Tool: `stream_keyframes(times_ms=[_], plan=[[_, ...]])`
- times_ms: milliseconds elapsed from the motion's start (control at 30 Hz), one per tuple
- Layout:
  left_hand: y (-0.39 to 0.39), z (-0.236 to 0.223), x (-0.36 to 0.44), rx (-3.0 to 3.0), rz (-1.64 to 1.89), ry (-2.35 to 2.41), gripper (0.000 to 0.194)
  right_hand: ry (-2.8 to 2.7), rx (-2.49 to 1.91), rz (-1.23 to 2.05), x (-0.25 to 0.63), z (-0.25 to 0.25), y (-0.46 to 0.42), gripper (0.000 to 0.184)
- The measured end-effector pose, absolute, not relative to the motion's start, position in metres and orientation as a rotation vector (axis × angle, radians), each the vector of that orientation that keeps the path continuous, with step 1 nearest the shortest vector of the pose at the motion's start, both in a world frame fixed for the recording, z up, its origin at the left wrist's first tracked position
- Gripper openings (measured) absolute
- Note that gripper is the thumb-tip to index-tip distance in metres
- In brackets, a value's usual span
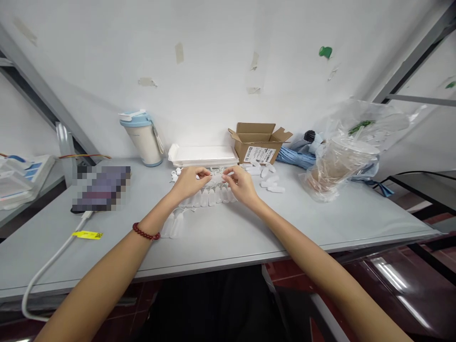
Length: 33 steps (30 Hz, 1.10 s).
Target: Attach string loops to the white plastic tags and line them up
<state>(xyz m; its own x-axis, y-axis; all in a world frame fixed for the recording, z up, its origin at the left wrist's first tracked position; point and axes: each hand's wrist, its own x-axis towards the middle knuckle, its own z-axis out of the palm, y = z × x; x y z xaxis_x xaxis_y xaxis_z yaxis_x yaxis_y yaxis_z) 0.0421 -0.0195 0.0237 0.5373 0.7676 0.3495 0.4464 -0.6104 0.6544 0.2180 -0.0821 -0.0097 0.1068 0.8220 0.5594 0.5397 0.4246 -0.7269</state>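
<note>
My left hand (pixel 194 181) and my right hand (pixel 240 183) face each other over the table, fingertips pinched close together. Thin white string (pixel 216 175) shows in the gap between them, and both pinches appear to be on it. Below the hands lies a row of translucent white tube-like pieces (pixel 211 197). Two more such pieces (pixel 173 224), with string at their tops, rest near my left wrist. To the right of my right hand, several loose white pieces (pixel 272 183) are scattered. The exact part held at the fingertips is too small to make out.
Behind the hands stand a white tray (pixel 203 155) and an open cardboard box (pixel 258 146). A tumbler (pixel 144 140) and a blurred-out device (pixel 103 189) with a white cable (pixel 53 261) are left. A bagged drink cup (pixel 342 164) and a blue folded umbrella (pixel 297 156) lie right.
</note>
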Motion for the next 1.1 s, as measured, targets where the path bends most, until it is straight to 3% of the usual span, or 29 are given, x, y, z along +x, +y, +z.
stream_keyframes(times_ms=[367, 667, 1100], plan=[[-0.020, 0.023, 0.041, 2.150, 0.868, 0.905, 0.027, -1.522, -1.254, 0.326, 0.217, -0.008, -0.085, 0.013], [-0.027, 0.027, 0.043, 2.103, 0.853, 0.780, 0.034, -1.561, -1.238, 0.508, 0.213, -0.008, -0.087, 0.030], [-0.034, 0.031, 0.043, 2.170, 0.720, 0.729, 0.053, -1.416, -1.169, 0.673, 0.211, -0.007, -0.087, 0.031]])
